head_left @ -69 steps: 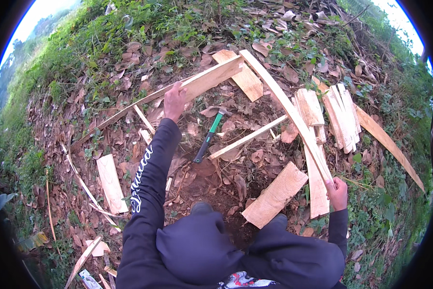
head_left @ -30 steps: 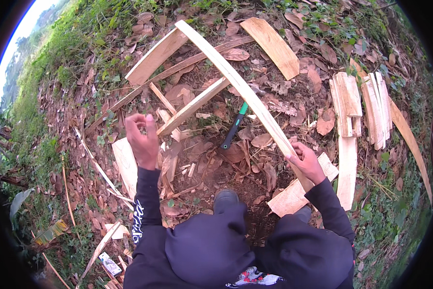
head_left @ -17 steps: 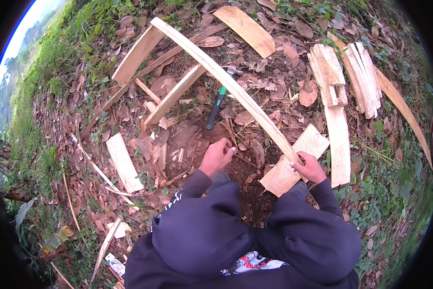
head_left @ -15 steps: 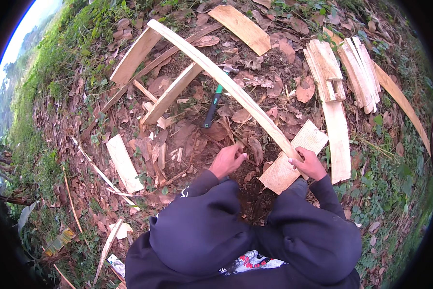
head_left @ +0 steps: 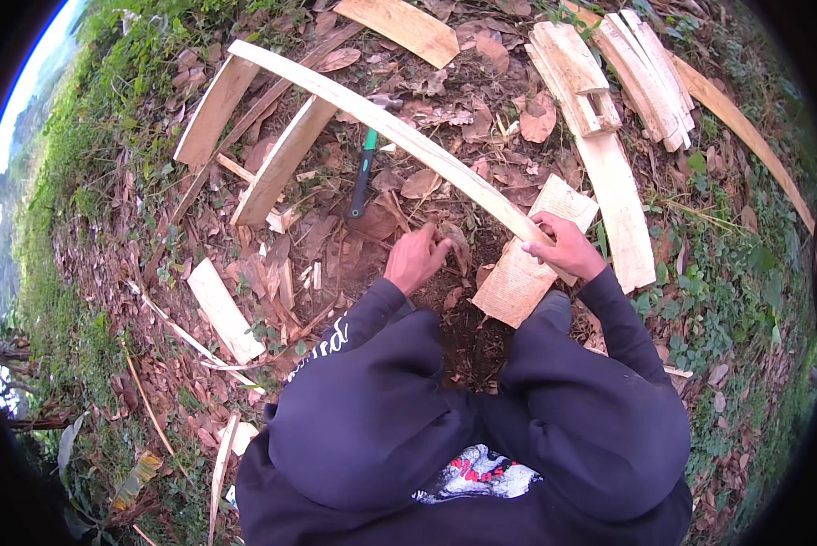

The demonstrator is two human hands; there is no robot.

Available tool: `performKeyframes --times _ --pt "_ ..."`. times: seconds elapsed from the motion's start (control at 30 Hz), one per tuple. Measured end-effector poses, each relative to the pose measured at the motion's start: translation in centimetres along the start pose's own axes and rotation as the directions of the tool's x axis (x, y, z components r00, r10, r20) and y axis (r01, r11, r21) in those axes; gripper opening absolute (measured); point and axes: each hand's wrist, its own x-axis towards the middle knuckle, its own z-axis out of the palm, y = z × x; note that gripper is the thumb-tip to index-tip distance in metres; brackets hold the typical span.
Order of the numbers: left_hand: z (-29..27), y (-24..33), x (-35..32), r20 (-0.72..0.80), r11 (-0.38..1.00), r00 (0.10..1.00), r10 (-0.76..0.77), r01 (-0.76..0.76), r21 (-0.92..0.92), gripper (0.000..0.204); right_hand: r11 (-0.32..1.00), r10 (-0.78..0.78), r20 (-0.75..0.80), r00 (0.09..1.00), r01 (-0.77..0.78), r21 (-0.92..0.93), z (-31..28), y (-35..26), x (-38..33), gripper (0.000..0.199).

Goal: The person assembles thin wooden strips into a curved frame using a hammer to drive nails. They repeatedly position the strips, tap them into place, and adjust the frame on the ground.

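Note:
A long pale wooden slat [head_left: 386,123] arcs from the upper left down to my right hand [head_left: 563,244], which grips its near end. Two shorter boards [head_left: 281,162] hang joined to its far end. My left hand [head_left: 416,257] is down on the bare dirt among dry leaves, fingers curled; I cannot see anything in it. A flat wooden piece [head_left: 529,264] lies under my right hand. A green-handled tool [head_left: 364,173] lies on the ground beyond my left hand, partly under the slat.
A stack of split boards [head_left: 609,73] lies at the upper right, with a long plank [head_left: 745,132] beyond it. Loose offcuts [head_left: 222,308] and splinters are scattered on the left. Grass borders the leaf-covered dirt on both sides.
The slat frame has swung toward me. My left hand left the far board and came down to the dirt in front of me. My right hand stays on the slat's near end.

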Motion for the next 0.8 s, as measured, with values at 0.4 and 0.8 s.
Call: performKeyframes --times 0.4,0.8 --pt "12.6 1.4 -3.1 0.214 0.985 0.962 0.168 -0.155 -0.076 0.065 0.994 -0.014 -0.068 0.998 0.022 0.106 -1.3 -1.3 0.5 0.028" --pt "-1.1 3.3 -8.1 0.071 0.971 0.971 0.227 -0.231 0.055 0.041 0.987 -0.083 -0.214 0.973 0.051 -0.149 -3.6 -6.4 -0.8 0.033"
